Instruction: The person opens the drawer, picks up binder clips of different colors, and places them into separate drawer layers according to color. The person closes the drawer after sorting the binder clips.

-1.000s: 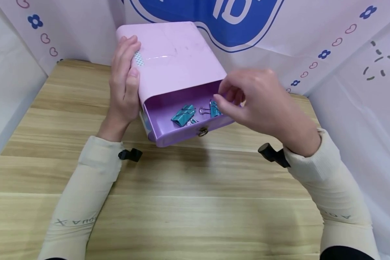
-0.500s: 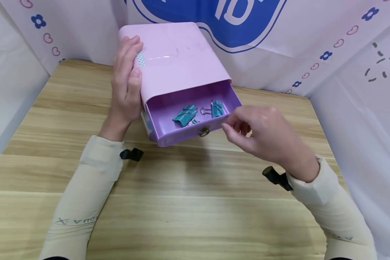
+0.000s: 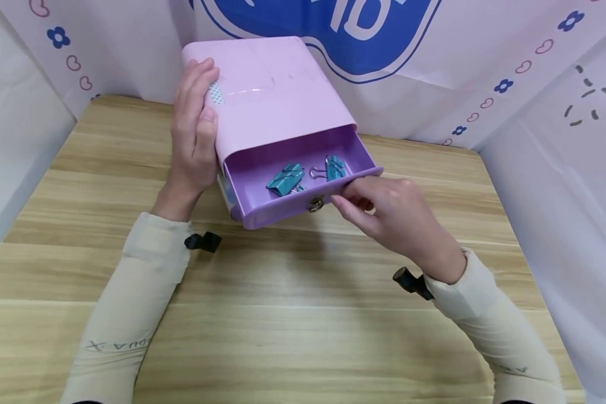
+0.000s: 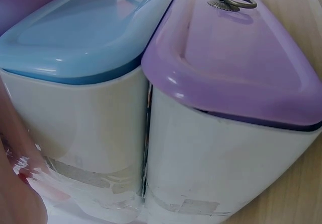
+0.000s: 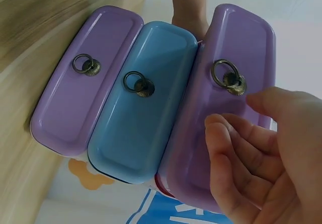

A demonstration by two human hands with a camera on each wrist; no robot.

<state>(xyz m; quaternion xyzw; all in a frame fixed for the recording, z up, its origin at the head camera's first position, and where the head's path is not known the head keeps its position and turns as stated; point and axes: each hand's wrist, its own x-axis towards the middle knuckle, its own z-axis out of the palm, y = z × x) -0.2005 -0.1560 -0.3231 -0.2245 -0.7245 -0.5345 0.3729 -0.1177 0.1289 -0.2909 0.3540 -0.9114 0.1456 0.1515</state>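
A small pink tin drawer cabinet (image 3: 278,92) stands at the back of the table, its top purple drawer (image 3: 288,209) pulled partway out. Inside that drawer lie teal binder clips, one at the left (image 3: 286,179) and another at the right (image 3: 335,167). My left hand (image 3: 194,123) presses along the cabinet's left side, fingertips and thumb at the top edge. At the drawer's front panel is my right hand (image 3: 384,210), fingers loosely bent and holding nothing. In the right wrist view its thumb is near the brass ring pull (image 5: 229,77).
Below the pulled-out drawer are a blue drawer (image 5: 143,98) and another purple drawer (image 5: 85,83), both closed, each with a ring pull. A white printed backdrop (image 3: 424,95) rises behind the wooden table (image 3: 283,325).
My right hand has moved from above the drawer's right end down and toward me, then left along the front panel. Left hand, cabinet and binder clips have stayed in place.
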